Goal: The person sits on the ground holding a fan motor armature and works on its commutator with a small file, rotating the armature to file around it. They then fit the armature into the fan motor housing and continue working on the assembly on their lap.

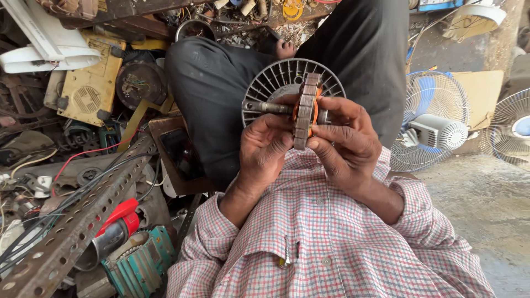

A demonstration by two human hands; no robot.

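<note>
I hold a fan motor part (305, 110) with both hands, just above the middle of the frame. It is a grey laminated ring with orange winding inside, seen from the edge, and a metal shaft (264, 107) sticks out to the left. My left hand (266, 150) grasps it from below, the thumb pressed on the lower rim. My right hand (346, 138) grasps it from the other side, fingers curled around the top and thumb near the bottom. Behind the part stands a round grey ribbed cover (276, 78), resting against my dark trousers (221, 83). At the right edge stand two table fans (433, 129). At the lower left lies a perforated metal bar (83, 226) and a red-topped tool (116, 223).
</note>
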